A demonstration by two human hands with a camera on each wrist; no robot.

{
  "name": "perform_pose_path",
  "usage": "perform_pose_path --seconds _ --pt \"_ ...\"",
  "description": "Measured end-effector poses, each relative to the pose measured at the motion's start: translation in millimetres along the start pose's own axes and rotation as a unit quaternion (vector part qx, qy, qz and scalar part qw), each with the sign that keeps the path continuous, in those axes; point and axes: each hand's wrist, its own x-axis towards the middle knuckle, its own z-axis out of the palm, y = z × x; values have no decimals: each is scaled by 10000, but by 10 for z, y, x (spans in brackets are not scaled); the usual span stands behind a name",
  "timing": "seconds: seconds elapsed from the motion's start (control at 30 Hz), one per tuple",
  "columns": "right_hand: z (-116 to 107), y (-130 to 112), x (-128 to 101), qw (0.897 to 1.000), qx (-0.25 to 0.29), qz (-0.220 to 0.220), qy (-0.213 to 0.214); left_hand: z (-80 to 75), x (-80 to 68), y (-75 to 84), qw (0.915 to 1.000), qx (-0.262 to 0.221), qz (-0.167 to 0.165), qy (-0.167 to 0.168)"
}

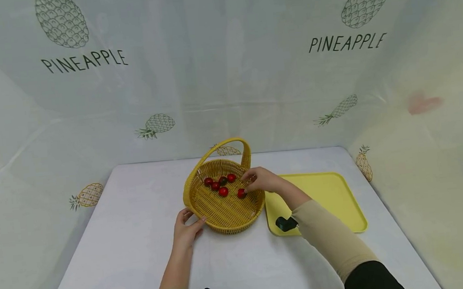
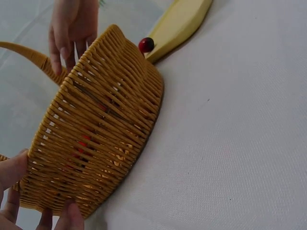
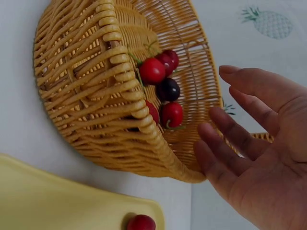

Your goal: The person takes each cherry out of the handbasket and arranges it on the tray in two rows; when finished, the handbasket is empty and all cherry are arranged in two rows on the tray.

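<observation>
The yellow wicker basket [image 1: 229, 213] stands on the table and holds several cherries [image 1: 223, 191], red to nearly black, some with green stems. At its near left side, my left hand [image 1: 187, 228] holds the rim, thumb on top and fingers against the woven wall. Over the basket's right side is my right hand [image 1: 261, 180], its fingertips beside a red cherry [image 1: 241, 193]. The right wrist view shows that hand's fingers [image 3: 225, 139] spread loosely by the rim, nothing held. Another cherry [image 3: 141, 223] lies on the yellow tray, hidden in the head view.
A yellow tray [image 1: 331, 195] lies just right of the basket, partly under my right forearm. The basket's handle [image 1: 231, 141] arches up at the back. White table [image 1: 120, 246] surrounds them, and a pineapple-print sheet [image 1: 217, 72] hangs behind and at the sides.
</observation>
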Motion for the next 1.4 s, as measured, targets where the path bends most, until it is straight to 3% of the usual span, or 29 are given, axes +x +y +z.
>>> perform_pose_path --seconds 0.83,1.13,1.4 --pt "200 -16 270 9909 -578 467 -1118 -9 16 -3 10000 11 -52 55" --pt "250 -24 300 9861 -822 737 -1242 -10 24 -7 9999 37 -61 90" --pt "278 -1 340 9860 -676 803 -1293 -14 28 -14 9999 10 -49 89"
